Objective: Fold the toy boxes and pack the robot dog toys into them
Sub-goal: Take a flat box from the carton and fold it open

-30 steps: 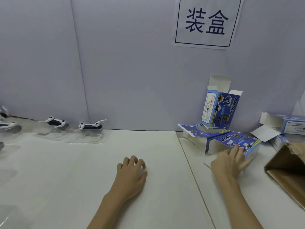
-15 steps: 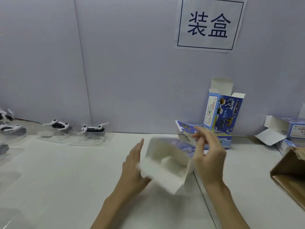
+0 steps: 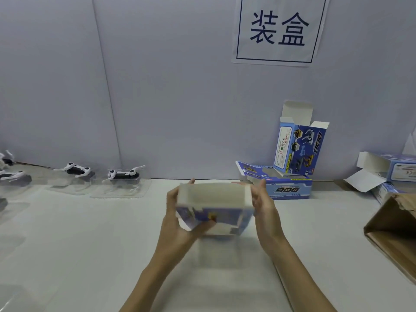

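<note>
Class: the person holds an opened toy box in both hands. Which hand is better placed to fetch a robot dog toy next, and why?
The left hand. The nearest robot dog toy lies at the table's far left, on that hand's side. The right hand can keep its grip on the toy box, which looks open and empty.

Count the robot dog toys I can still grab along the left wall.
4 visible: one in a clear tray, one left of it, two at the left edge, partly cut off. More may lie out of frame.
</note>
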Action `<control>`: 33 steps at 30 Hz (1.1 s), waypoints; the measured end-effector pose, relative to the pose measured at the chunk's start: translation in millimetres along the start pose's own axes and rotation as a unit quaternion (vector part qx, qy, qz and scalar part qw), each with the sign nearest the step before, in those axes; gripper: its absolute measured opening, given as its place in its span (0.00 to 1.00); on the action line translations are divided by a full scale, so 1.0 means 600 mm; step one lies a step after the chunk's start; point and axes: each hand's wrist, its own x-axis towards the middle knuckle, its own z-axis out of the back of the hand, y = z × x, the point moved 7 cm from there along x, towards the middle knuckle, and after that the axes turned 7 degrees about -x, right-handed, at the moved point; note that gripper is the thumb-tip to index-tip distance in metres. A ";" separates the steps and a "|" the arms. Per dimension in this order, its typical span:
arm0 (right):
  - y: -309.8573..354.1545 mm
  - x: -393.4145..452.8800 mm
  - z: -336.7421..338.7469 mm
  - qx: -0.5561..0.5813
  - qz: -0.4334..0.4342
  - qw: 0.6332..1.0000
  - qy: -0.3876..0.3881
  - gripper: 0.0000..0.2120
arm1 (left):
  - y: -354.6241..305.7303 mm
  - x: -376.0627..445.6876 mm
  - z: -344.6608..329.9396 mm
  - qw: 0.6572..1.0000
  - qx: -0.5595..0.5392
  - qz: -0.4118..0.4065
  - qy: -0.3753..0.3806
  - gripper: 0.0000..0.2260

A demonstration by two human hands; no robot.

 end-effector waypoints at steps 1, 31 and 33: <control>0.006 -0.002 -0.004 -0.001 0.021 1.000 0.006 0.31 | -0.003 0.002 0.006 0.999 -0.031 0.008 -0.039 0.35; 0.017 -0.028 -0.052 -0.122 0.154 0.980 0.027 0.17 | -0.030 0.007 -0.022 0.999 0.011 0.020 0.024 0.17; 0.013 -0.030 -0.055 -0.101 0.155 0.982 0.018 0.22 | -0.026 0.003 -0.018 0.999 0.020 0.009 0.027 0.24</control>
